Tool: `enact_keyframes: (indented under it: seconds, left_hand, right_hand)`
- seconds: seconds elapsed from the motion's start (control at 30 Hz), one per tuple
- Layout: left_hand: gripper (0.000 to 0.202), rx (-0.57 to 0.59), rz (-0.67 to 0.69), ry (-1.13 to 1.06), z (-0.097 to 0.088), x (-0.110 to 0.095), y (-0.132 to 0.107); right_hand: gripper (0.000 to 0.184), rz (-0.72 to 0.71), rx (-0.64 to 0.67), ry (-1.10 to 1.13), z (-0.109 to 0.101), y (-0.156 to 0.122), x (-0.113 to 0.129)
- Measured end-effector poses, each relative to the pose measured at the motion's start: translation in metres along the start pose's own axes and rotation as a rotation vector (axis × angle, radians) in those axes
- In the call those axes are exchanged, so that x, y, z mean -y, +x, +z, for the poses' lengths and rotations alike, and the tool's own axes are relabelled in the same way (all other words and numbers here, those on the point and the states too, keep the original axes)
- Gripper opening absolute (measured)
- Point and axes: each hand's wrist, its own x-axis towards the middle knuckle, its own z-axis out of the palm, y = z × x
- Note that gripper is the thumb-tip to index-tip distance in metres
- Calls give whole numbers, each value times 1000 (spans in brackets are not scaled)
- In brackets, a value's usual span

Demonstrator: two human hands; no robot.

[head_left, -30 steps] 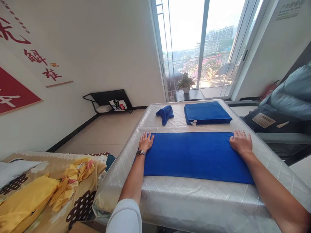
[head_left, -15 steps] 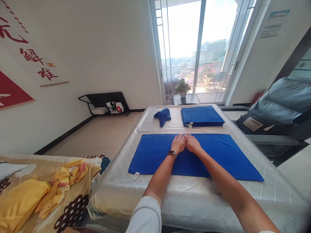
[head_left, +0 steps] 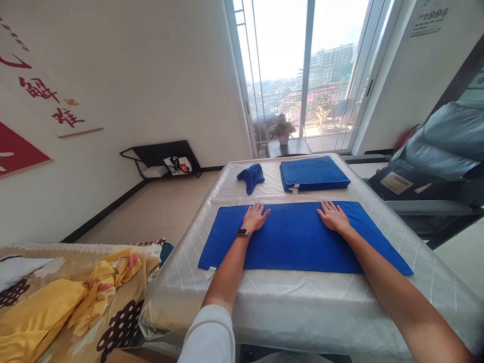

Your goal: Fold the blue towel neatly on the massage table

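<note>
A blue towel (head_left: pixel 291 242) lies spread flat across the silvery table cover (head_left: pixel 302 297), its white tag at the near left corner. My left hand (head_left: pixel 255 218), with a watch on the wrist, rests palm down on the left part of the towel near its far edge, fingers stretched. On the right part my right hand (head_left: pixel 333 217) lies flat in the same way, thumb apart. Beyond the towel sit a stack of folded blue towels (head_left: pixel 313 173) and, to its left, a crumpled blue cloth (head_left: pixel 251 177).
At left stands a bed with a patterned cover and yellow clothing (head_left: pixel 45 312). A grey recliner (head_left: pixel 446 146) flanks the table's right side. Behind the table, a potted plant (head_left: pixel 283 132) stands on a black chair before the glass door. A black rack (head_left: pixel 162 156) lies by the wall.
My hands were together at the towel's middle. They have slid apart along its far edge, left hand to the left and right hand to the right. The camera view has shifted slightly.
</note>
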Motion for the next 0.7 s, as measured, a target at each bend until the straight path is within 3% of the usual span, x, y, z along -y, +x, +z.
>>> enact_keyframes:
  seconds: [0.13,0.27,0.4,0.7]
  left_hand:
    - [81,-23,-177,41,-13,75,-15]
    - [82,-65,-325,59,-17,127,-27]
    - [82,-57,-305,53,-17,147,-31]
    - [78,-98,-375,36,-21,162,-36]
  right_hand:
    - [76,151,-9,3,-4,-8,-81]
    - [79,199,-38,18,-2,-12,-110]
    - [80,194,-64,30,2,-10,-108]
    - [76,220,-47,51,-2,-9,-106]
